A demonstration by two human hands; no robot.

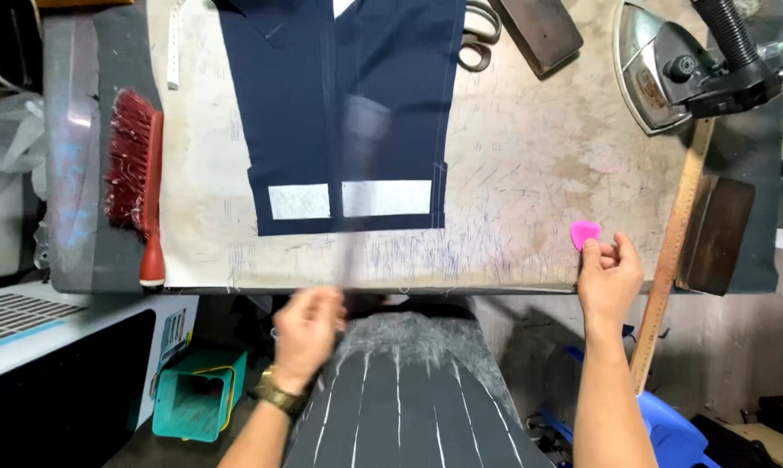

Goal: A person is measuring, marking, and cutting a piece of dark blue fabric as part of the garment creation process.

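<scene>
Two navy fabric pieces lie side by side on the worn worktable, each with a white patch near its lower edge. My right hand rests at the table's front edge, right of the fabric, and pinches a pink teardrop-shaped chalk. My left hand is blurred just below the table edge and closed around a long thin strip, also blurred, which reaches up over the seam between the pieces. What the strip is cannot be told.
A red-bristled brush lies at the table's left edge. Scissors and a dark block sit at the back. An iron, a wooden ruler and a brown block are on the right. A teal bin stands below.
</scene>
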